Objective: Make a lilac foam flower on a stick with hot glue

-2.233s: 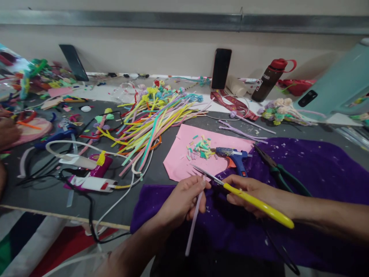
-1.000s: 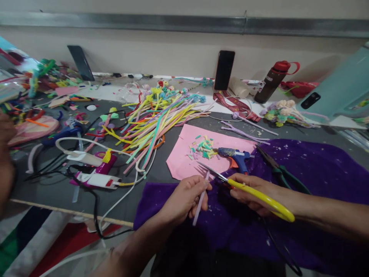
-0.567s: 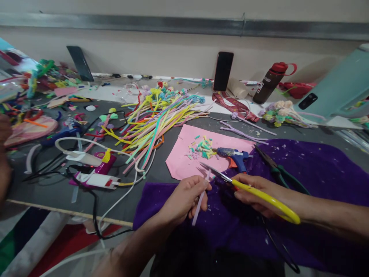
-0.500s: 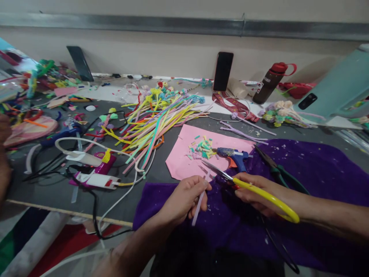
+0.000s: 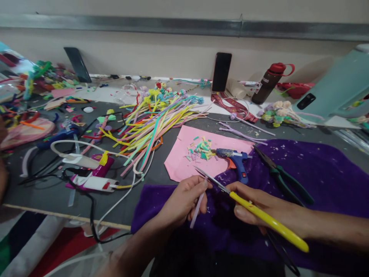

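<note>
A short lilac pipe cleaner (image 5: 196, 211) is pinched between the thumb and fingers of my left hand (image 5: 187, 198), slanting down below the fist. My right hand (image 5: 256, 206) grips yellow-handled scissors (image 5: 268, 220). Their blades point up and left, crossing the pipe cleaner's upper end just above my left fingertips. Behind the blades, small cut pieces (image 5: 203, 148) in teal, yellow and lilac lie heaped on a pink sheet (image 5: 178, 159). A blue glue gun (image 5: 236, 156) rests at the sheet's right side, its nozzle toward the heap. Both hands are over a purple cloth (image 5: 325, 173).
Green-handled pliers (image 5: 288, 182) lie right of my right hand. Left of the sheet spreads a pile of pipe-cleaner flowers (image 5: 161, 119). A magenta and white power adapter (image 5: 96, 173) trails cables. Phones (image 5: 221, 72) and a brown bottle (image 5: 265, 84) stand behind. Another person's arm (image 5: 2, 165) shows at left.
The scissors have shifted left and down, so their blades cross closer to my left fingertips. Less of the pipe cleaner sticks out above the fingers. My left hand has hardly moved.
</note>
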`<act>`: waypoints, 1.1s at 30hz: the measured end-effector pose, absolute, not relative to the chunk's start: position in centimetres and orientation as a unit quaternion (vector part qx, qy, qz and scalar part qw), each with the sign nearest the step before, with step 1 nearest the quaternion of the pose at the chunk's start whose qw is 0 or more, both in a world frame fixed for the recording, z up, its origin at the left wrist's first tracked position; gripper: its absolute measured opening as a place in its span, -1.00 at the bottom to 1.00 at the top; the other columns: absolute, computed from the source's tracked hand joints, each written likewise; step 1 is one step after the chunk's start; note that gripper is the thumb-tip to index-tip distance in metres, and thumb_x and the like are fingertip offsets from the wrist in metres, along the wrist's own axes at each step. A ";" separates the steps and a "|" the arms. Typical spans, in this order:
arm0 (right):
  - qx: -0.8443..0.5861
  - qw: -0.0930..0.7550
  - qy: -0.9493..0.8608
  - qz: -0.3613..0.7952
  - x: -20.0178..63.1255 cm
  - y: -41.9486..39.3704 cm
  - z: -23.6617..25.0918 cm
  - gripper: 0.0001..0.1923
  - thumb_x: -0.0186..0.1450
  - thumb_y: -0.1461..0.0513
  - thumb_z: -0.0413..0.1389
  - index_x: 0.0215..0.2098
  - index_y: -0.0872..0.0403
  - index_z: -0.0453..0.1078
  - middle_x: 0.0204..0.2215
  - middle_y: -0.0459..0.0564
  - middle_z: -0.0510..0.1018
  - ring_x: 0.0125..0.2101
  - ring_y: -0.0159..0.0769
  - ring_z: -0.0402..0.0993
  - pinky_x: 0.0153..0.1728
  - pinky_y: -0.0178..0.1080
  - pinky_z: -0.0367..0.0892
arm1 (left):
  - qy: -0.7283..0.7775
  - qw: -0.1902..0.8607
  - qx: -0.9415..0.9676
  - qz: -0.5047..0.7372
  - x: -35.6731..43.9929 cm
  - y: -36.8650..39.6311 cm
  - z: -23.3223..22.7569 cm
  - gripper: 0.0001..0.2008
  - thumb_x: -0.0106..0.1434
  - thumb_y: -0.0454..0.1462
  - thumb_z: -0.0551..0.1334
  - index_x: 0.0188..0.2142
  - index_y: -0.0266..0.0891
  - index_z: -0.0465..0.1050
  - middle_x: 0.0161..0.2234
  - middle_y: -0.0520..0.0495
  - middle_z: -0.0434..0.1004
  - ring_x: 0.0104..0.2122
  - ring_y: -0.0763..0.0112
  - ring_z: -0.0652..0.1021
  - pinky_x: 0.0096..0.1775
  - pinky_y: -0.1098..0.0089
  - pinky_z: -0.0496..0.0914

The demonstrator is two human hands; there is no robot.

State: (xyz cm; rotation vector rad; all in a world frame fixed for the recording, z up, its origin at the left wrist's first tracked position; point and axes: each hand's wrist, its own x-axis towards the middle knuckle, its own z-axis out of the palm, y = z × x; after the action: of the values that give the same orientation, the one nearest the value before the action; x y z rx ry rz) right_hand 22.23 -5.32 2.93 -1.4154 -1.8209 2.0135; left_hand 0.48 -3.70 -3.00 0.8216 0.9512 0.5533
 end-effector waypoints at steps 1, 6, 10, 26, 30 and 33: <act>-0.458 0.042 -0.601 0.654 22.1 -5.3 2.8 -0.57 0.20 -0.07 0.03 -0.13 0.03 0.17 -0.48 -0.18 0.20 -0.53 -0.52 0.10 -0.59 -0.48 0.14 | 0.440 0.773 0.381 0.254 0.5 -3.7 -3.0 -0.71 0.18 -0.06 0.11 -0.28 -0.25 0.29 -0.76 0.13 0.33 -0.86 0.64 0.15 -0.80 0.61 -0.02; -0.476 0.048 -0.564 0.673 21.4 -5.1 2.3 -0.66 0.21 0.04 0.08 -0.16 0.05 0.18 -0.55 -0.23 0.15 -0.61 -0.57 0.00 -0.65 -0.48 0.00 | 0.438 0.775 0.375 0.260 0.4 -3.6 -3.2 -0.71 0.17 -0.06 0.11 -0.28 -0.25 0.29 -0.76 0.13 0.33 -0.87 0.64 0.13 -0.80 0.61 -0.04; -0.478 0.060 -0.518 0.707 21.2 -4.4 2.0 -0.69 0.19 0.12 0.13 -0.18 0.06 0.16 -0.59 -0.28 0.10 -0.69 -0.63 -0.09 -0.72 -0.50 -0.08 | 0.439 0.778 0.367 0.260 0.4 -3.6 -3.3 -0.71 0.18 -0.06 0.10 -0.29 -0.25 0.30 -0.76 0.13 0.34 -0.88 0.66 0.13 -0.81 0.61 -0.04; -0.462 0.059 -0.541 0.700 23.1 -5.2 2.8 -0.61 0.22 -0.06 0.00 -0.15 0.01 0.12 -0.51 -0.21 0.15 -0.59 -0.56 0.09 -0.62 -0.50 0.16 | 0.445 0.762 0.363 0.300 0.3 -3.7 -3.1 -0.72 0.17 -0.08 0.14 -0.39 -0.29 0.30 -0.73 0.11 0.37 -0.88 0.71 0.13 -0.82 0.64 -0.07; -0.435 0.060 -0.593 0.675 22.9 -5.6 2.6 -0.57 0.20 -0.05 0.05 -0.10 0.03 0.17 -0.49 -0.18 0.19 -0.52 -0.50 0.08 -0.56 -0.45 0.12 | 0.451 0.760 0.362 0.298 0.4 -3.7 -3.0 -0.73 0.13 -0.09 0.19 -0.42 -0.28 0.28 -0.73 0.10 0.38 -0.88 0.69 0.15 -0.83 0.64 -0.05; -0.439 0.062 -0.582 0.682 22.3 -5.7 2.3 -0.56 0.18 -0.04 0.08 -0.09 0.02 0.18 -0.51 -0.19 0.20 -0.55 -0.51 0.05 -0.59 -0.44 0.04 | 0.453 0.762 0.360 0.292 0.4 -3.7 -3.0 -0.72 0.11 -0.09 0.21 -0.40 -0.29 0.28 -0.74 0.11 0.37 -0.89 0.69 0.14 -0.83 0.64 -0.04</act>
State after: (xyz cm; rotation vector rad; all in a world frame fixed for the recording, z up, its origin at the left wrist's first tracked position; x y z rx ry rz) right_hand 22.29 -5.70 2.28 -1.3267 -1.7589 2.0628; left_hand 0.41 -3.72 -3.05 0.7830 0.9851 0.6362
